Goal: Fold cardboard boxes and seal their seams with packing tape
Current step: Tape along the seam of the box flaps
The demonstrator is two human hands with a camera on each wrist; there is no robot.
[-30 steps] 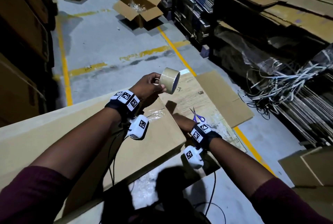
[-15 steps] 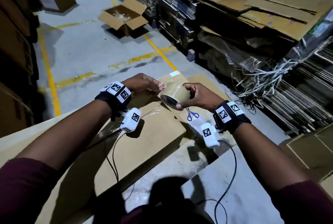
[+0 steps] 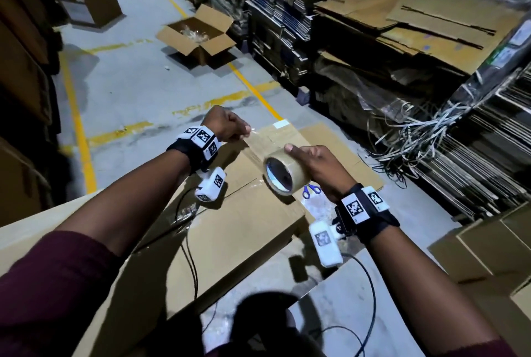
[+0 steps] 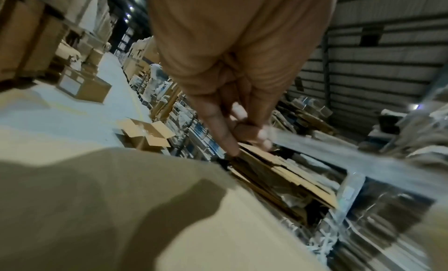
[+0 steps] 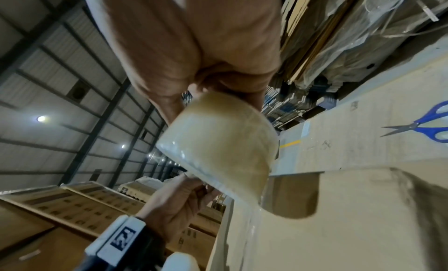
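Observation:
A roll of clear packing tape [image 3: 284, 175] [image 5: 219, 146] is held above a large folded cardboard box [image 3: 238, 230] by my right hand [image 3: 314, 164], whose fingers curl round its rim. My left hand [image 3: 227, 126] [image 4: 244, 127] pinches the free end of the tape strip [image 3: 258, 141] [image 4: 339, 152], which is stretched between the two hands over the box top. The box [image 5: 339, 217] has a taped seam running under the hands.
Blue-handled scissors [image 3: 311, 191] [image 5: 426, 125] lie on flat cardboard just right of the box. An open carton [image 3: 198, 36] stands on the concrete floor ahead. Stacks of flattened cardboard [image 3: 416, 20] and loose strapping [image 3: 425, 132] fill the right side. Cables hang from both wrists.
The roll passed from the left hand to the right. The hands have drawn apart and a length of tape has been pulled off the roll.

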